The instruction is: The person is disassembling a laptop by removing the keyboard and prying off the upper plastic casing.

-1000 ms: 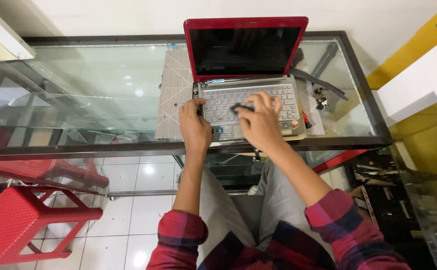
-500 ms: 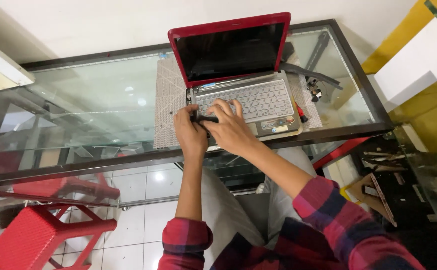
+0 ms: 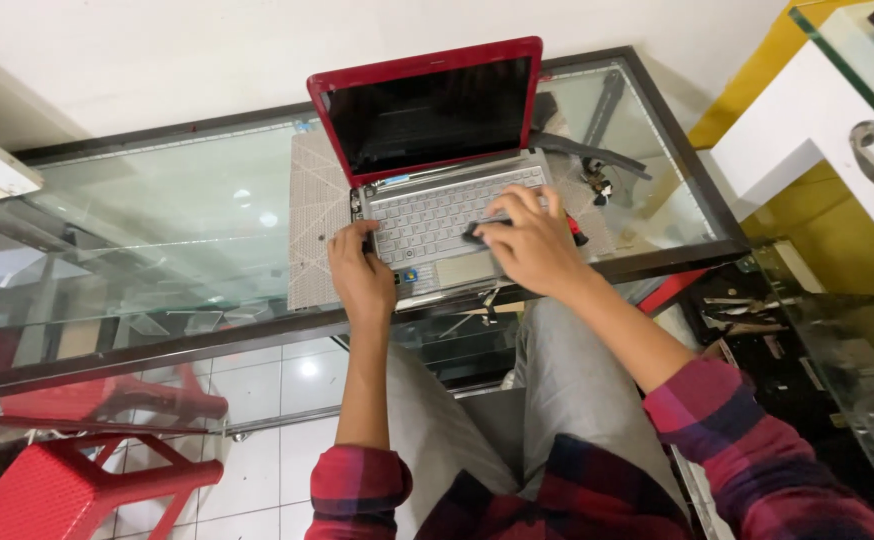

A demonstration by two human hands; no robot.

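Observation:
A small red laptop stands open with a dark screen on a pale cutting mat on the glass table. My left hand rests on the laptop's front left corner, fingers curled over the left edge of the silver keyboard. My right hand lies over the middle of the keyboard, fingers pinched on a small black tool that touches the keys.
Small loose parts and a red-handled tool lie right of the laptop. A red plastic stool stands under the table at left. A white cabinet and a dark shelf of tools are at right.
My right hand has moved with the black tool from beside my left hand at the keyboard's left edge to its middle. The left hand has stayed at the laptop's left corner.

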